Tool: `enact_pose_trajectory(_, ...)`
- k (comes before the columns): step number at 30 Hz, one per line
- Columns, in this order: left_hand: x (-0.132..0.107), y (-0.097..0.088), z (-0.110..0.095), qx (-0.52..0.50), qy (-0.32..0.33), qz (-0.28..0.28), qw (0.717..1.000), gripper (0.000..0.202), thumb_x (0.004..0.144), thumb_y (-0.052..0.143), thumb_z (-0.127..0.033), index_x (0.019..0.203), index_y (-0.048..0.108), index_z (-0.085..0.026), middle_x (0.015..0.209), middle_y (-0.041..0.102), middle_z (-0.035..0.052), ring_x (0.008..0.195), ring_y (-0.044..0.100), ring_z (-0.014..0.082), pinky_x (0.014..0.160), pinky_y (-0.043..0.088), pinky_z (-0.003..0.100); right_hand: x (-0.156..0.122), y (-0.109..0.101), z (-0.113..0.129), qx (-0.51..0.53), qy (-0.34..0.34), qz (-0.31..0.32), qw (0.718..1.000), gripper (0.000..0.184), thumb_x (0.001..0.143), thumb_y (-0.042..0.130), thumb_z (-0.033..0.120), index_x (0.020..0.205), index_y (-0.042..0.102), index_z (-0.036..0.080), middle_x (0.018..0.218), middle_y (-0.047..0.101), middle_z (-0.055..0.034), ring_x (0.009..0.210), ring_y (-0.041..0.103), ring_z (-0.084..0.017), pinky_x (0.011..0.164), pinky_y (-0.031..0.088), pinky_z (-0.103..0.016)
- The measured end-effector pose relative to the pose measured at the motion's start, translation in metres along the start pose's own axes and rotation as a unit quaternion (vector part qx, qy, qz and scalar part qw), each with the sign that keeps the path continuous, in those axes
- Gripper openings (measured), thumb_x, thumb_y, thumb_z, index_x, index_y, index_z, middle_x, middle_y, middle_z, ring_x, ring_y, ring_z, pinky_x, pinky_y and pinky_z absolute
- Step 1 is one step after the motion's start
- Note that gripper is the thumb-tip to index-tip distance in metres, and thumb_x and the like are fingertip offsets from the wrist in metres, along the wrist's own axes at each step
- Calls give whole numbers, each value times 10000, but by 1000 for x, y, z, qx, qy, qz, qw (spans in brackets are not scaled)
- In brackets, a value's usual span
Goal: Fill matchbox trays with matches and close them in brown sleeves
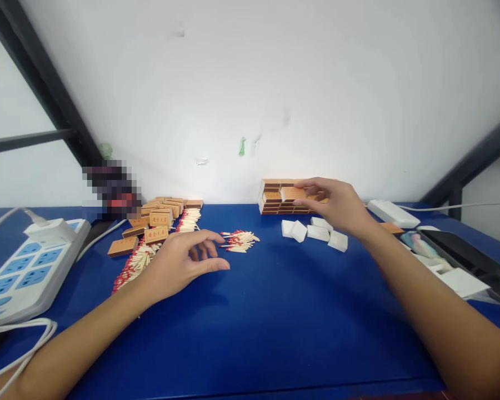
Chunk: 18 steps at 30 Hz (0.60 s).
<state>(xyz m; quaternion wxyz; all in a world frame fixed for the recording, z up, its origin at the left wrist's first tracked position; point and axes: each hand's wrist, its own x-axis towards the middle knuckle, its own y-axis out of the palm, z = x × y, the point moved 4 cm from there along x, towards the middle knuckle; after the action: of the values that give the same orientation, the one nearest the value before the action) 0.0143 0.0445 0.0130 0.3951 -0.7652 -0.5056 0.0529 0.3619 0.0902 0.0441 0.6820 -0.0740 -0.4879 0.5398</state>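
atop the stack point(275, 206), right hand point(339, 206) holds matchbox point(292, 194) lengthwise left-to-right.

Table point(275, 311) is solid blue. Stacked matchboxes point(275, 203) are orange-tan w/ dark brown side strips; loose matchboxes point(158, 219) same tan w/ red print (too small to read). Matches point(238, 241): pale sticks, red heads. Inner trays point(316, 232) plain white. Power strip point(20, 272) white w/ blue sockets.

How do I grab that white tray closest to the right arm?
Come straight down from above and pinch its front and back edges. The tray lies flat on the table at the right end of its row, those edges open, clear of the right hand holding a box.
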Motion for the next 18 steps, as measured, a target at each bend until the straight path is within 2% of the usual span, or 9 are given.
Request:
enact_pose_trajectory(2,0,1,0,6,-2,6,1000,427,868,789,-584,1103,778,-228,844,772,1,724,682,145,669,533,252,10,-9,-32,-17,31,-12,999,492,825,776,625,1089,792,210,927,771,-100,843,709,-277,831,590,-476)
enact_pose_trajectory(5,0,4,-2,22,-6,21,1000,406,899,756,-582,1094,781,-228,825,768,1,714,682,148,659,529,256,17,-3,-56,-29,35,10,999,522,820,753,671,1012,792,187,907,756,-103,841,692,-271,816,568,-464)
enact_pose_trajectory(8,-1,5,-5,38,1,28,999,395,911,742,-579,1081,785,-225,818,764,2,711,682,150,651,526,254,20,14,-58,-36,16,43,998,458,883,717,606,1039,772,179,979,761,-123,880,689,-279,825,558,-476)
enact_pose_trajectory(13,0,3,-10,54,12,20,998,364,924,733,-556,1045,793,-218,818,768,9,708,687,152,643,522,252,21,27,-53,-27,-18,31,999,320,933,687,494,1004,732,185,1168,709,-154,898,681,-257,830,574,-473)
enact_pose_trajectory(18,0,4,-9,67,12,36,997,369,937,715,-562,1052,792,-220,816,766,6,708,684,149,651,516,256,17,31,-50,-37,-28,35,998,291,957,656,467,993,714,185,1112,675,-143,876,667,-253,835,572,-471)
